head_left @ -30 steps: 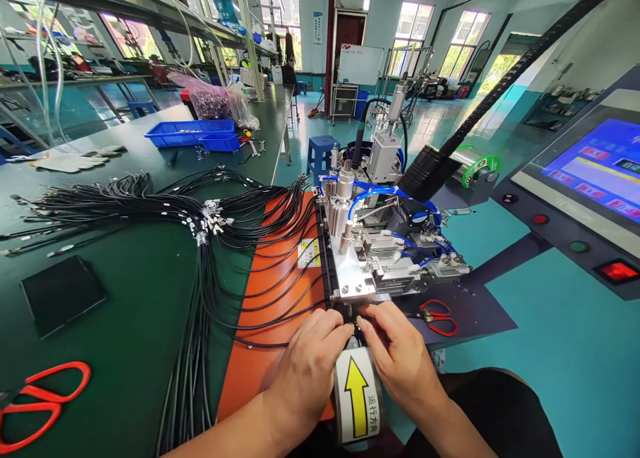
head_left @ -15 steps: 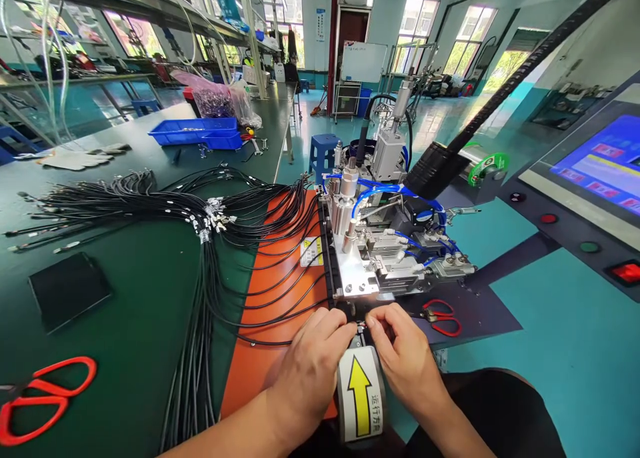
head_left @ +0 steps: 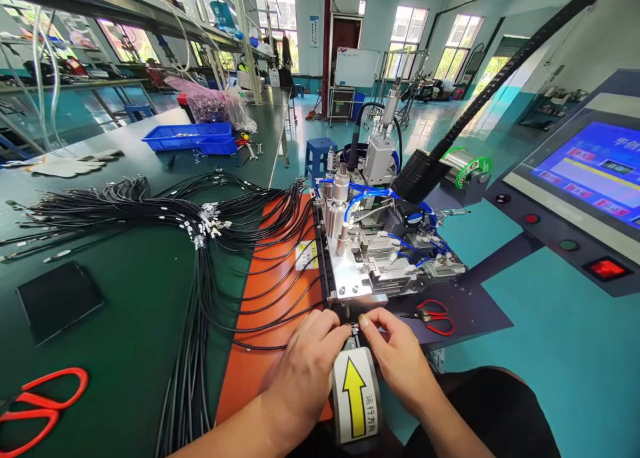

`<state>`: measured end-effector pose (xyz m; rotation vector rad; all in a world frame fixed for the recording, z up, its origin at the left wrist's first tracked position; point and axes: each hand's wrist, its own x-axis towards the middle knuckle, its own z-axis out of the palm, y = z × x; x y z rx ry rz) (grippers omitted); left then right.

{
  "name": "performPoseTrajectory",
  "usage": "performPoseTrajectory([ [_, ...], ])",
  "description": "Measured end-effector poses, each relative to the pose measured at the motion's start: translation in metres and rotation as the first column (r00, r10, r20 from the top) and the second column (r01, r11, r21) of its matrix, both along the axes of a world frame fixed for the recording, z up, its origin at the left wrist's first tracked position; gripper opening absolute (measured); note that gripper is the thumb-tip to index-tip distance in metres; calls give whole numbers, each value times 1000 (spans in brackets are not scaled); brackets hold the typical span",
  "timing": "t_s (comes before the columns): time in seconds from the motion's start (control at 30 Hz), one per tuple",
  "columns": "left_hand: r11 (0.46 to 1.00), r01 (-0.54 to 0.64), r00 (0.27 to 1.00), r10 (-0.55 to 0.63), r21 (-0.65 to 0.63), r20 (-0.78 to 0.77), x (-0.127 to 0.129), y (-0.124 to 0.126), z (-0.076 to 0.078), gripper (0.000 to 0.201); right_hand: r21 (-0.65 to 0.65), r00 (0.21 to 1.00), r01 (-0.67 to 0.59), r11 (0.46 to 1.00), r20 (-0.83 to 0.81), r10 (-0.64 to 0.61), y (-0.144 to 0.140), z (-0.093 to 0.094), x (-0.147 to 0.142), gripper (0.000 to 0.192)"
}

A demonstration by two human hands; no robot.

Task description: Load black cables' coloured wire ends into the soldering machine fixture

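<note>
head view: a dark green bench point(head_left: 125, 311) carries an orange mat point(head_left: 273, 285) and a metal fixture point(head_left: 370, 258), in a bright workshop with a teal floor point(head_left: 575, 351). left hand point(head_left: 307, 365) and right hand point(head_left: 400, 358) meet at the fixture's near edge, fingertips narrowed, pinching a black cable end point(head_left: 353, 327) above the yellow arrow label point(head_left: 356, 395).
</note>
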<state>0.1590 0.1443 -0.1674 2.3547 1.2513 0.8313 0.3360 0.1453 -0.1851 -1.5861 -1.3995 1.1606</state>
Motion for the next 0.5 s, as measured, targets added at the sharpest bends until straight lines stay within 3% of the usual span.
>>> performPoseTrajectory([
  [0.23,997,-58,979,65,43,-193,-5,-4,4,32,92,998,26,995,48,-31,-2,-3,-9,40],
  [0.5,995,-59,980,74,84,-185,-5,-5,4,20,100,995,70,993,62,-76,-3,-7,-13,43],
])
